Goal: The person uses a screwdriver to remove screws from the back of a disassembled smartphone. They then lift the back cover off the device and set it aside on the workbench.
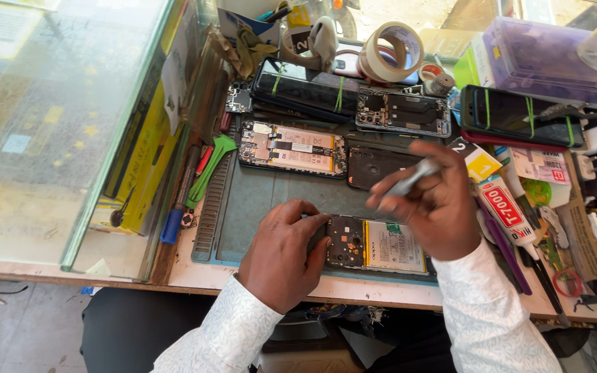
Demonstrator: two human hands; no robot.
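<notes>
- The left hand (281, 252) lies palm down on the blue-grey work mat (257, 200), its fingers pressed against the left end of an opened phone (374, 245); it steadies the phone and grips nothing else.
- The opened phone lies flat at the near edge of the mat, back cover off, with the dark circuit board towards the left hand and the pale battery to the right.
- The right hand (437, 207) hovers over the phone's right half, fingers closed round a slim grey tool (409, 178) that points up and to the left; the tool is blurred, so its kind cannot be told.
- Further back on the mat lie a second opened phone (291, 148) and a black back cover (374, 166), well apart from the hands.
- Behind them sit a third stripped phone (402, 114) and a stack of phones bound with green rubber bands (305, 88).
- A green plastic pry tool (210, 169) lies just left of the mat, beside a blue-handled screwdriver (174, 217).
- A white glue tube with a red label (506, 211) lies just right of the right hand.
- A roll of tape (390, 52) stands at the back of the counter (195, 273).
- A glass case (57, 131) fills the left side.
</notes>
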